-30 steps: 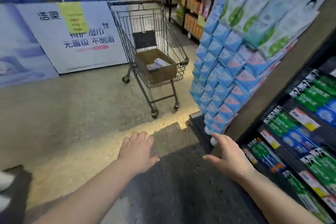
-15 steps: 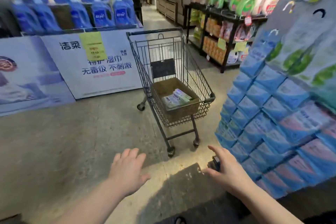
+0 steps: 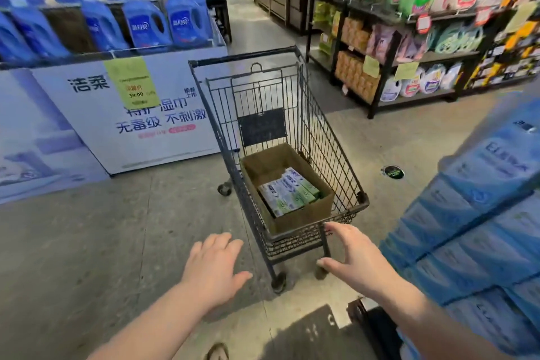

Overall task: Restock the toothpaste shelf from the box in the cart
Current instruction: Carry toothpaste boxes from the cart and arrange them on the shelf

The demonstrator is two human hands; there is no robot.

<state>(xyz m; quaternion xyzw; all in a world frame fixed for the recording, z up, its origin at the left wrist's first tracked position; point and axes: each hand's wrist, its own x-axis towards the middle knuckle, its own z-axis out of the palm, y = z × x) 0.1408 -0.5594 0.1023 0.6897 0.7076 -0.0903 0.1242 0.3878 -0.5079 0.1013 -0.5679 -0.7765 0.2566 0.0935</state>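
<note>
Hands: my left hand (image 3: 214,267) & right hand (image 3: 355,259) spread, empty.
Grab: green-white toothpaste cartons (image 3: 287,191) in brown cardboard box (image 3: 304,215), far; light, stiff; I'd pinch long sides.

Two bare forearms enter from the lower edge of the frame. Left hand (image 3: 214,264), lower centre: no glove, ring, watch or band visible. Right hand (image 3: 355,257), lower right of centre: likewise bare. No sleeve shows on either arm up to the frame edge. Fingernails short and unpainted where visible. No other clothing discernible.
</note>
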